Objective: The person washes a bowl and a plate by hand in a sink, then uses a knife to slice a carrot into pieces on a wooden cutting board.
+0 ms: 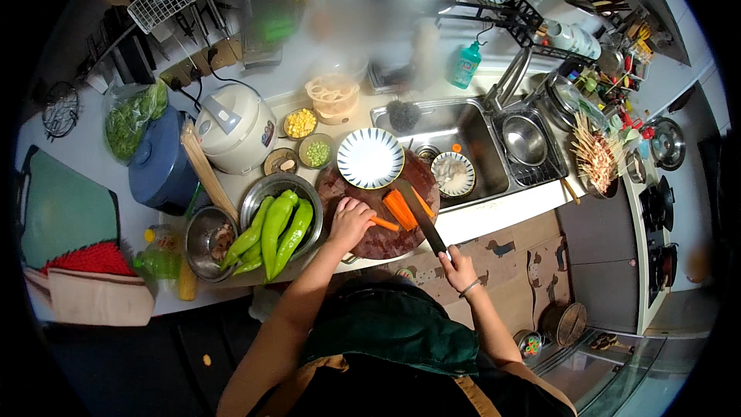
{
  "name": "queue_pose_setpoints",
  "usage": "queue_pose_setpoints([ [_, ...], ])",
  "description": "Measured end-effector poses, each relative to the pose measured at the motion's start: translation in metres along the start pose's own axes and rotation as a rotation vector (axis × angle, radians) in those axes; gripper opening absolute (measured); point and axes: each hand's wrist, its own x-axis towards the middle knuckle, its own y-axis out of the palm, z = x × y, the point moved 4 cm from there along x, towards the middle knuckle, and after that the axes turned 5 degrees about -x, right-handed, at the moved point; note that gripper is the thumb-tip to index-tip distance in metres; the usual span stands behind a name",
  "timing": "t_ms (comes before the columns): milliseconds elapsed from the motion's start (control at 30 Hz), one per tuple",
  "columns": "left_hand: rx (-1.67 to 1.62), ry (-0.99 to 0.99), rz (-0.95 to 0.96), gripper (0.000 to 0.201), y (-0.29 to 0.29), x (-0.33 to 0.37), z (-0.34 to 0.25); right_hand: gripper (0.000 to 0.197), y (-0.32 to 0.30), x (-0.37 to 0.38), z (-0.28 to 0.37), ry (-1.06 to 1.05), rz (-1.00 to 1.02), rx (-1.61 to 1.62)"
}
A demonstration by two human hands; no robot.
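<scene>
My right hand (459, 269) is wrapped round the handle of a kitchen knife (426, 225), its broad dark blade angled up and left across a round, reddish-brown cutting board (347, 185). Carrot slices (397, 207) lie against the left side of the blade, with more orange carrot showing on its right. On the board's left part, my left hand (351, 221) has its fingers bent round the near end of a thin carrot piece (384, 224). A white plate with a blue striped rim (370, 157) rests at the board's far edge.
Left of the board, a steel bowl (251, 199) holds long green peppers (278, 228); a smaller bowl (196, 243) contains meat. Small bowls of corn (300, 123) and chopped green pieces (316, 150) stand behind. To the right is a sink (463, 116) with a bowl of whitish food (453, 174).
</scene>
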Motion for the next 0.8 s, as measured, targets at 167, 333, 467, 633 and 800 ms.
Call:
queue_pose_setpoints([
  [167,-0.202,-0.501,0.059,0.031,0.004,-0.010,0.001,0.030,0.019,-0.009,-0.007,-0.065,0.004,-0.100],
  [333,-0.327,-0.601,-0.096,0.050,0.032,-0.015,-0.028,0.028,0.043,-0.013,-0.002,-0.048,0.017,-0.267],
  [467,-0.848,-0.651,-0.207,0.042,0.057,-0.024,-0.025,0.028,0.042,-0.009,0.020,-0.045,0.060,-0.197],
  [633,-0.500,-0.485,-0.208,0.046,0.021,-0.023,-0.028,0.028,0.044,0.001,0.025,-0.093,0.070,-0.371],
  [800,-0.243,-0.021,-0.214,0.035,0.006,-0.015,-0.017,0.029,0.038,0.001,0.032,-0.080,0.115,-0.398],
])
